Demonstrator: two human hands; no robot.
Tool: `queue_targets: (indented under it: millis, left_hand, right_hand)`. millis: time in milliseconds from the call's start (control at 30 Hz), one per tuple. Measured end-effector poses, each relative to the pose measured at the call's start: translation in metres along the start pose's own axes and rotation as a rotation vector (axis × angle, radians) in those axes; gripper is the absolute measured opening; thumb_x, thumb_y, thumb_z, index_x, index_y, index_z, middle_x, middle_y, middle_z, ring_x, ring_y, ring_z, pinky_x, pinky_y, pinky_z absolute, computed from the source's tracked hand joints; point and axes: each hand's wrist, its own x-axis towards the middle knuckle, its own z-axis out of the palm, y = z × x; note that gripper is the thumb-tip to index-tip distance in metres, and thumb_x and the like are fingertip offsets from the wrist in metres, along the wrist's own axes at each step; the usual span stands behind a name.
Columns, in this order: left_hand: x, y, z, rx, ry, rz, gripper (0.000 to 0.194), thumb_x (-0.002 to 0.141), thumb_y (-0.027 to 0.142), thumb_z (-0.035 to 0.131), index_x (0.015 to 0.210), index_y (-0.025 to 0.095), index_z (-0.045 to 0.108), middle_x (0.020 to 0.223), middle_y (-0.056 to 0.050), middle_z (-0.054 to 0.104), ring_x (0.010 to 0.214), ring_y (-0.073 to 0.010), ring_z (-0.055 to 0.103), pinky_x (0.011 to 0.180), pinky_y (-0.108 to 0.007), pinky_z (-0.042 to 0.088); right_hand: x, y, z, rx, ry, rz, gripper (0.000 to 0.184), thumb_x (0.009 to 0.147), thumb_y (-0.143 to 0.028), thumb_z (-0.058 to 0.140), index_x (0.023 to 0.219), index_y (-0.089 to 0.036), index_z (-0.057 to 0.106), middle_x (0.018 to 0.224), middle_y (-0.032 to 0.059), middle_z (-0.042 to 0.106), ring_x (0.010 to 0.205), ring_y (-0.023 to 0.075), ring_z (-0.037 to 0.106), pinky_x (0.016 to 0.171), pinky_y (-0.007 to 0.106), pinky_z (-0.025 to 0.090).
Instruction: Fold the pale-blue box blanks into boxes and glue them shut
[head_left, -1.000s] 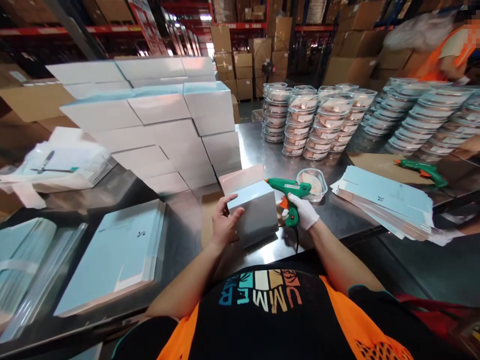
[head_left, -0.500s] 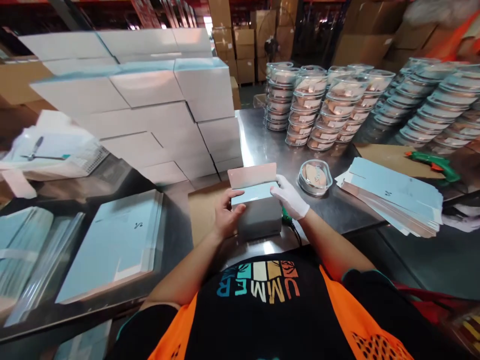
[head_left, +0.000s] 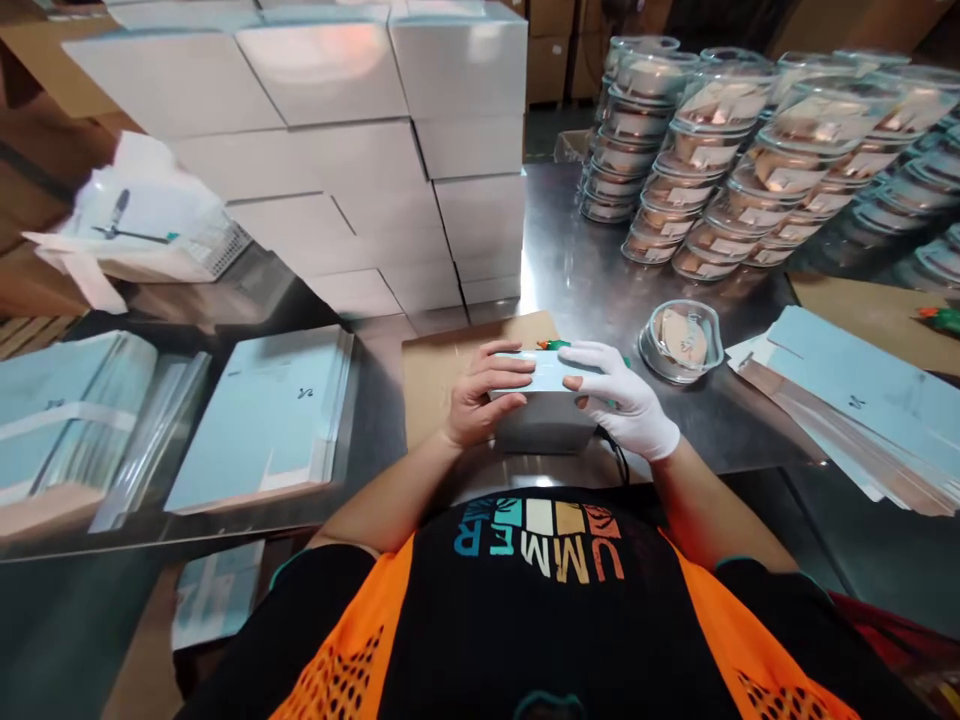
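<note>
A small light-blue and white cardboard box [head_left: 546, 422] sits in front of my torso, its top flap lying down. My bare left hand [head_left: 484, 395] grips its left side, fingers laid over the top and thumb on the near edge. On the right, my right hand [head_left: 626, 400], in a white glove with bare fingertips showing, holds the box's other side. Partly hidden behind the box is a green tool with an orange tip [head_left: 553, 345]; a black cord runs out beside my right hand. A round clear container [head_left: 681, 340] with tan contents stands right of that hand.
White boxes [head_left: 330, 170] are stacked high behind the work spot. Clear containers [head_left: 720, 180] stand in tall stacks at right. Flat blue cardboard sheets [head_left: 862, 390] lie right, more sheets [head_left: 259, 400] left. A white basket [head_left: 172, 250] holds papers and a pen. Brown cardboard [head_left: 424, 385] lies under the box.
The raised flap of the box has come down, and both hands now press over its top. My view has tilted down and shifted left.
</note>
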Motion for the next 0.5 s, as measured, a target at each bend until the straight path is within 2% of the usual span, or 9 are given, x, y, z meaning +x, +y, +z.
queue_targets:
  millis: [67,133,200,233,267,300,400,433,500]
  left_hand:
    - [-0.001,-0.002,0.001,0.015,-0.009,-0.031,0.03,0.092,0.061,0.078,0.095,0.032,0.084,0.101,-0.008,0.083,0.126,-0.036,0.071,0.115,-0.07,0.051]
    - [-0.008,-0.004,0.004,0.006,-0.005,-0.081,0.038,0.088,0.067,0.079,0.103,0.031,0.083,0.117,-0.011,0.081,0.138,-0.0374,0.065,0.12,-0.069,0.047]
    - [-0.023,-0.006,0.008,-0.043,0.034,-0.181,0.072,0.078,0.076,0.084,0.132,0.031,0.073,0.147,-0.016,0.068,0.15,-0.0406,0.055,0.124,-0.067,0.044]
    - [-0.033,-0.007,0.01,-0.076,0.068,-0.259,0.1,0.068,0.083,0.086,0.149,0.03,0.061,0.16,-0.02,0.057,0.154,-0.0433,0.05,0.125,-0.067,0.043]
    - [-0.045,-0.008,0.013,-0.097,0.039,-0.367,0.123,0.059,0.084,0.09,0.16,0.028,0.048,0.165,-0.023,0.05,0.154,-0.0458,0.049,0.124,-0.067,0.044]
    - [-0.057,-0.01,0.014,-0.078,-0.013,-0.501,0.133,0.053,0.081,0.095,0.162,0.025,0.044,0.164,-0.026,0.05,0.151,-0.0479,0.051,0.124,-0.067,0.045]
    - [-0.081,-0.009,0.01,-0.119,-0.076,-0.824,0.129,0.049,0.076,0.1,0.154,0.02,0.051,0.148,-0.024,0.063,0.137,-0.0472,0.061,0.117,-0.063,0.051]
    - [-0.081,-0.005,0.004,-0.163,-0.053,-0.851,0.123,0.051,0.076,0.099,0.151,0.02,0.053,0.145,-0.023,0.065,0.134,-0.0455,0.064,0.114,-0.06,0.054]
    - [-0.066,0.009,-0.018,-0.217,0.062,-0.779,0.111,0.059,0.078,0.094,0.147,0.021,0.057,0.142,-0.019,0.068,0.131,-0.0424,0.066,0.111,-0.055,0.056]
  right_hand:
    - [-0.001,0.003,0.001,0.002,0.01,-0.03,0.02,0.104,-0.034,0.068,0.119,-0.038,0.081,0.144,0.0058,0.073,0.147,0.0307,0.058,0.126,0.064,0.042]
    - [-0.008,0.007,0.004,0.008,0.041,0.025,0.026,0.102,-0.037,0.07,0.127,-0.038,0.079,0.156,0.0063,0.065,0.152,0.0308,0.054,0.128,0.062,0.042]
    - [-0.019,0.013,0.007,0.002,0.111,0.139,0.056,0.096,-0.045,0.077,0.15,-0.034,0.065,0.171,0.0106,0.049,0.156,0.0331,0.05,0.129,0.059,0.042]
    - [-0.025,0.018,0.009,-0.006,0.154,0.207,0.079,0.091,-0.051,0.081,0.162,-0.031,0.053,0.174,0.0144,0.043,0.156,0.0346,0.05,0.128,0.058,0.044]
    - [-0.031,0.023,0.011,-0.017,0.194,0.274,0.099,0.086,-0.057,0.084,0.169,-0.027,0.041,0.173,0.0181,0.044,0.155,0.0359,0.052,0.126,0.057,0.046]
    - [-0.036,0.029,0.013,-0.028,0.213,0.345,0.107,0.084,-0.061,0.083,0.172,-0.023,0.035,0.169,0.0206,0.049,0.151,0.0365,0.056,0.123,0.055,0.05]
    - [-0.044,0.044,0.018,-0.058,0.211,0.493,0.101,0.089,-0.069,0.076,0.169,-0.019,0.04,0.153,0.0207,0.065,0.14,0.0374,0.065,0.116,0.053,0.057]
    - [-0.045,0.047,0.02,-0.05,0.203,0.5,0.097,0.091,-0.069,0.074,0.168,-0.02,0.042,0.15,0.0202,0.067,0.138,0.0373,0.067,0.114,0.052,0.058]
    - [-0.044,0.048,0.029,0.014,0.182,0.436,0.094,0.096,-0.067,0.069,0.171,-0.022,0.036,0.155,0.0209,0.064,0.136,0.0367,0.069,0.112,0.051,0.06]
